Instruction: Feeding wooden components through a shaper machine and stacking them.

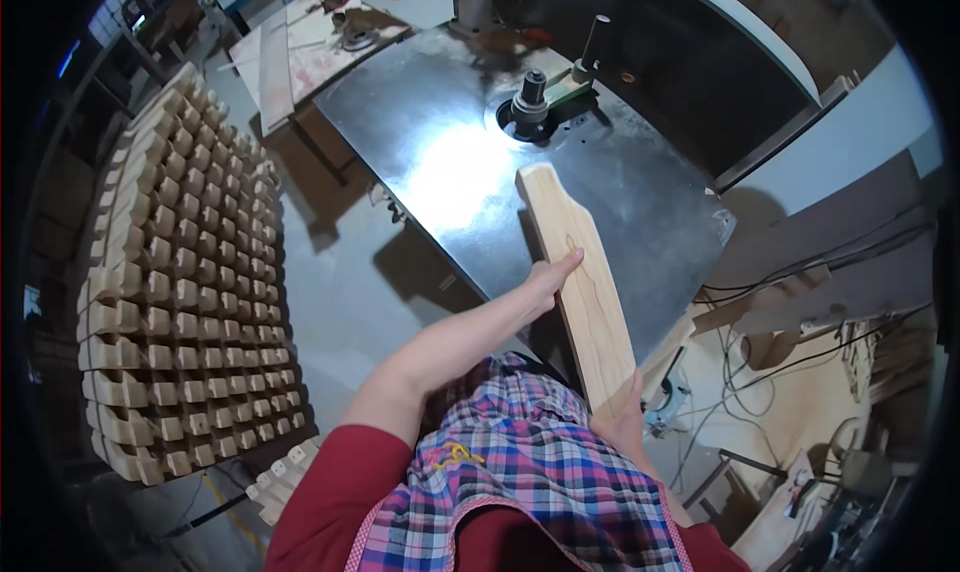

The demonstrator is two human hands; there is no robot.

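- A big stack of cut wooden pieces [185, 282] fills the left side, their ends facing up in neat rows, standing well apart from the machine.
- Behind the stack, at the top, a cluttered workbench [300, 47] carries flat boards and small round objects.
- The dark metal machine table [450, 142] sits in the middle, with a bright patch of glare on it.
- A cutter spindle [530, 97] stands upright in a round opening near the far edge of that table.
- The left hand [553, 274] reaches forward, its fingers pressed flat together against the left edge of the board; the palm side is hidden, so I cannot tell whether it grips.
- The wooden board [580, 272] is long and pale with a rounded far end; it lies over the near right part of the machine table, its far end pointing toward the spindle and just short of it.
- The right hand [625, 417] is closed around the near end of the board, close to the checked apron [520, 472].
- Loose cables [760, 372] and wood offcuts lie to the right, below the table.
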